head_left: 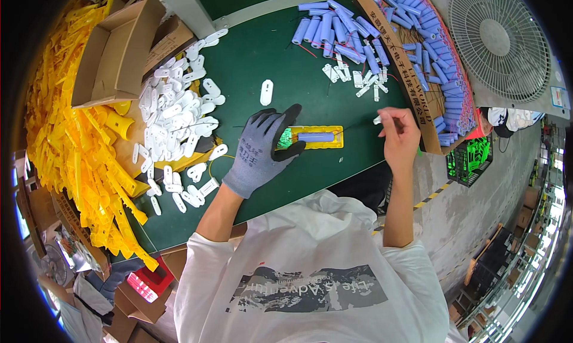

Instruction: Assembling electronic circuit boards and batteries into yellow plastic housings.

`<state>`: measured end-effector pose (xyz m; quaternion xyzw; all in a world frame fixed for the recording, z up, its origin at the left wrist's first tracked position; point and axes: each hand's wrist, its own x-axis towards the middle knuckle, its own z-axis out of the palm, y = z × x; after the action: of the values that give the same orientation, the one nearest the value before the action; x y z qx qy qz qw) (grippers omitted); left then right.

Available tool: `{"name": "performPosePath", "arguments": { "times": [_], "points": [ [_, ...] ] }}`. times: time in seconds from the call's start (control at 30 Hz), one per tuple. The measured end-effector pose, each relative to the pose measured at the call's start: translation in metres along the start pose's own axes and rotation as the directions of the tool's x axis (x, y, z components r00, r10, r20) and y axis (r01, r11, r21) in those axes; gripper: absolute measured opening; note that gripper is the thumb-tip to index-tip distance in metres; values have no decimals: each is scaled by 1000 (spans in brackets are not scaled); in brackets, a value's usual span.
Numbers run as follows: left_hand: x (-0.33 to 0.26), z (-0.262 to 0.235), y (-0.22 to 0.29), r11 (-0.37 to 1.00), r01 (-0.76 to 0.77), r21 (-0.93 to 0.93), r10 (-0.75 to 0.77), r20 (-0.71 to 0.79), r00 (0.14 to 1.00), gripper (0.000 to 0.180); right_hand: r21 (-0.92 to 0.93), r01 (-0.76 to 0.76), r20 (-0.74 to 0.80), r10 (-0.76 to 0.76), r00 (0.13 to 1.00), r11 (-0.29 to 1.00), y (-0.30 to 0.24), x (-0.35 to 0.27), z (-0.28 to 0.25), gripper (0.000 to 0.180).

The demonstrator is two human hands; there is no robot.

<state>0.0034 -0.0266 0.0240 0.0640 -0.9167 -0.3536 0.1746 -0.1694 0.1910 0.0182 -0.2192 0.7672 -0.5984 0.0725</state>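
Note:
My left hand [258, 149], in a grey-and-black work glove, grips the left end of a narrow yellow plastic case [339, 141] lying on the green table. Inside the case sit a blue cylindrical battery cell [316, 137] and, partly under my fingers, a green circuit board [285, 139]. My bare right hand [399, 133] is raised to the right of the case. Its thumb and fingertips pinch a small white piece [377, 120], too small to make out fully. A thin dark wire runs from the case's right end toward that hand. One white oblong cover [266, 92] lies beyond the left hand.
White covers [179, 107] pile up at left, beside yellow casings [89, 164] and an open cardboard box [110, 51]. Blue cells [340, 30] and small white plates [370, 80] lie at the far right. A carton [397, 62] of cells and a fan [498, 39] stand beyond.

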Motion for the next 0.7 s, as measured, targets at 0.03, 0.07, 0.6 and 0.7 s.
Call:
{"name": "performPosePath", "arguments": {
  "times": [0.03,0.07,0.6,0.7],
  "points": [
    [0,1,-2,1000,-3,-7,3,9,1000,61,-6,-7,-8,7,1000,1000,4,-5,1,6],
    [-1,1,-4,999,-24,28,24,10,1000,60,87,-58,8,57,998,995,8,-10,1,6],
    [2,1,-3,999,-22,31,22,-6,1000,47,-277,253,661,-7,750,927,-40,26,2,12],
    [1,0,-2,1000,-18,20,18,-7,1000,47,-298,408,777,-28,629,863,-50,27,6,12]
  ]
}}
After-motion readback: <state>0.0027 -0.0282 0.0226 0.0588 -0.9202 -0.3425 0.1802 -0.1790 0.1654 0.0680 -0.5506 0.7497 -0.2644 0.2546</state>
